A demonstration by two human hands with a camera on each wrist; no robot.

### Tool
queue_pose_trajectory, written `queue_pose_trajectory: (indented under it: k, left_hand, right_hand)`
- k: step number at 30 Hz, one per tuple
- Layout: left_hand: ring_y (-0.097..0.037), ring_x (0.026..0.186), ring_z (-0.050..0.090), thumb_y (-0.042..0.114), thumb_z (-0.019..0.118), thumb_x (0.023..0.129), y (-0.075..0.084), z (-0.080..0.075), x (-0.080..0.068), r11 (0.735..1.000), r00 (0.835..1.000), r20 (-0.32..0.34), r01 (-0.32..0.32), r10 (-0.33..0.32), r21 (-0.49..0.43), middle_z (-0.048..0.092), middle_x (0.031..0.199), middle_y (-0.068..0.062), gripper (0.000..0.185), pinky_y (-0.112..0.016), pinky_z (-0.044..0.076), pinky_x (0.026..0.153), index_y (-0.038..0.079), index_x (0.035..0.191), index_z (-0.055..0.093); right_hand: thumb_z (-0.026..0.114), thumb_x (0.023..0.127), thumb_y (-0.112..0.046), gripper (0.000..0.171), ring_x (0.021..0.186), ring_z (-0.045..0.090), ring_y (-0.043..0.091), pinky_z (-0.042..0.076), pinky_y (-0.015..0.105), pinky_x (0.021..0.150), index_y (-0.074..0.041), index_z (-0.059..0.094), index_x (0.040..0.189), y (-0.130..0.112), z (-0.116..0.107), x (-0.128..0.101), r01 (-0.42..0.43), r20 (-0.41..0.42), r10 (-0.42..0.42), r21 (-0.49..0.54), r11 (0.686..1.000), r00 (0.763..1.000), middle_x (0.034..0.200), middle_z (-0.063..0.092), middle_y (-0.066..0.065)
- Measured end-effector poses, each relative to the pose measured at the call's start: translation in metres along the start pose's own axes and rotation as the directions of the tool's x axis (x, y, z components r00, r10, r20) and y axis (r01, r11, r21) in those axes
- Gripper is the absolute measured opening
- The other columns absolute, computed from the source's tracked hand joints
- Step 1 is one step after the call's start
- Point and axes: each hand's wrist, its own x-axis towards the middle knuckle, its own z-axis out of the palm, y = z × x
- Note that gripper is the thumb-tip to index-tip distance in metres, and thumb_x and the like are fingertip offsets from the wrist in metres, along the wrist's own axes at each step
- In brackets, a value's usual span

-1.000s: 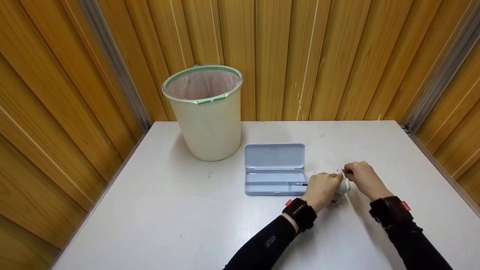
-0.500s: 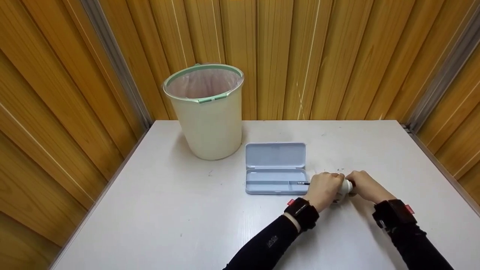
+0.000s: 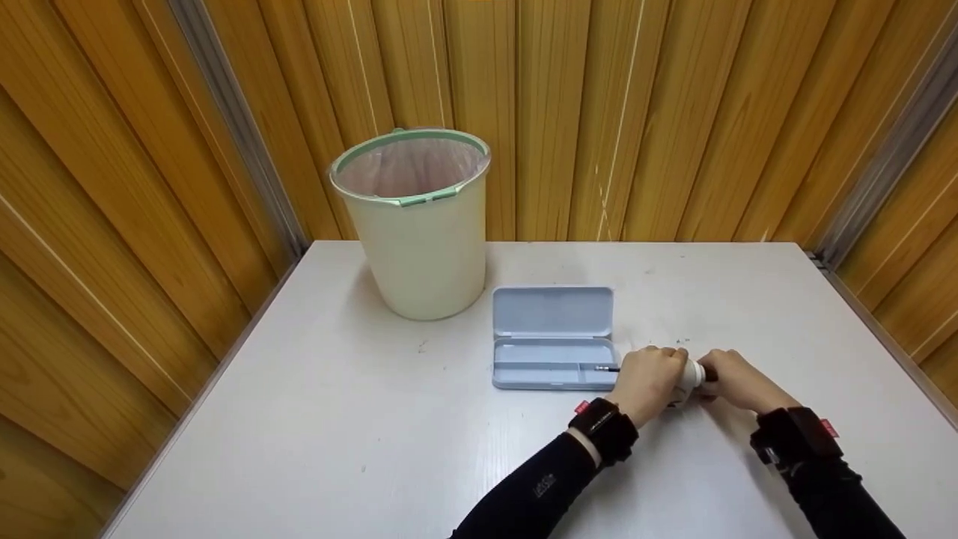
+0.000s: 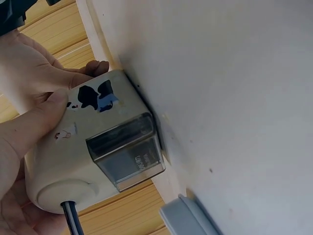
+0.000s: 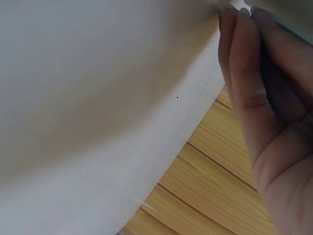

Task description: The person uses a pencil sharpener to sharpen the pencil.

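My left hand (image 3: pixel 647 383) grips the white body of a desktop pencil sharpener (image 4: pixel 68 152), thumb along its side. Black patches and small stickers mark the body, and a clear shavings drawer (image 4: pixel 128 154) shows at its front. A dark striped pencil (image 4: pixel 72 218) sticks out of the sharpener's round front hole; its eraser end overlaps the case in the head view. At the sharpener's back, my right hand (image 3: pixel 737 380) has its fingers curled together at the crank handle, which those fingers mostly hide. In the right wrist view the fingertips (image 5: pixel 243 13) meet at the top edge.
A light blue pencil case (image 3: pixel 552 313) lies unfolded on the white table (image 3: pixel 359 419), just left of the sharpener. Behind it to the left stands a cream bin (image 3: pixel 423 258) with a green rim and plastic liner. Wood-look panels (image 3: pixel 554 120) wall the back and sides.
My right hand has swung from above the sharpener's back down to a lower spot, with the crank handle. My left hand and the sharpener stay nearly in place.
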Motion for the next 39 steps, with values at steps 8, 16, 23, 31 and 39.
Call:
queue_pose_trajectory:
  k: [8, 16, 23, 31, 39]
  left_hand:
    - [-0.003, 0.074, 0.066, 0.031, 0.080, 0.078, 0.001, 0.001, 0.000, 1.000, 1.000, -0.018, 0.002, -0.001, 0.027, 0.072, 0.094, 0.014, 0.030, -0.017, 0.052, 0.058, 0.025, 0.105, 0.069]
    - [-0.002, 0.073, 0.065, 0.028, 0.081, 0.078, 0.003, 0.000, 0.000, 0.999, 0.999, -0.024, 0.025, -0.024, 0.034, 0.072, 0.093, 0.015, 0.030, -0.016, 0.052, 0.059, 0.026, 0.105, 0.070]
    - [-0.002, 0.073, 0.065, 0.046, 0.084, 0.072, 0.005, -0.003, 0.000, 0.998, 0.999, -0.009, 0.042, -0.041, 0.055, 0.071, 0.089, 0.016, 0.036, -0.016, 0.052, 0.059, 0.027, 0.099, 0.069]
    - [-0.001, 0.071, 0.064, 0.045, 0.084, 0.071, 0.003, -0.004, 0.001, 0.998, 1.000, -0.003, 0.030, -0.030, 0.054, 0.071, 0.090, 0.016, 0.037, -0.015, 0.051, 0.058, 0.027, 0.101, 0.069]
    - [-0.002, 0.071, 0.064, 0.037, 0.081, 0.077, 0.004, -0.003, 0.001, 0.999, 0.999, 0.002, 0.032, -0.032, 0.027, 0.071, 0.089, 0.015, 0.027, -0.015, 0.051, 0.059, 0.027, 0.100, 0.070]
  right_hand:
    - [0.074, 0.079, 0.000, 0.005, 0.056, 0.059, 0.002, 0.051, 0.021, 0.054, 0.004, 0.070, 0.078, -0.003, -0.001, -0.008, 0.015, 0.041, -0.018, 0.084, 0.996, 0.999, 0.067, 0.070, 0.011]
    - [0.076, 0.078, -0.003, 0.007, 0.056, 0.051, -0.004, 0.046, 0.018, 0.053, 0.000, 0.070, 0.075, -0.008, -0.001, -0.013, 0.014, 0.041, -0.015, 0.018, 1.000, 0.999, 0.065, 0.069, 0.003]
    - [0.077, 0.078, -0.005, 0.010, 0.055, 0.052, -0.004, 0.047, 0.018, 0.051, 0.001, 0.071, 0.074, -0.011, -0.004, -0.018, 0.029, 0.066, -0.032, 0.052, 0.998, 0.997, 0.064, 0.069, 0.006]
    - [0.077, 0.078, -0.004, 0.010, 0.055, 0.052, -0.003, 0.046, 0.019, 0.051, -0.001, 0.070, 0.071, -0.017, -0.004, -0.022, 0.025, 0.084, -0.028, 0.031, 0.999, 0.996, 0.062, 0.067, 0.003]
    - [0.073, 0.080, 0.000, 0.007, 0.058, 0.057, -0.002, 0.051, 0.021, 0.053, -0.002, 0.069, 0.075, -0.029, -0.016, -0.032, 0.032, 0.127, -0.040, 0.060, 0.998, 0.991, 0.068, 0.070, 0.004]
